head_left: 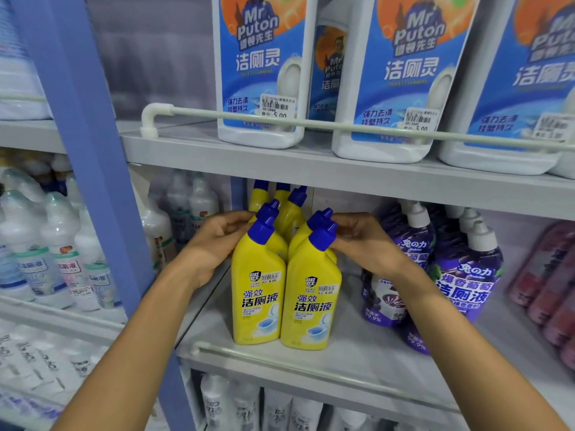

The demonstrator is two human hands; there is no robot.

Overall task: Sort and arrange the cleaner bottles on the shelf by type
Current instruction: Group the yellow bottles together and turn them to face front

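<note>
- Head view: the left hand (214,244) has its fingers curled round the necks of the left row of yellow bottles (258,290), just under the blue caps.
- The right hand (364,241) does likewise on the right row, fingertips pinched at the caps.
- Both rows stand upright, touching side by side on the middle shelf (357,346), the front pair just behind the rail (280,359).
- Bare shelf lies to their left, towards the blue post (93,150).
- A narrower gap separates them from the purple bottles (466,275) on the right.
</note>
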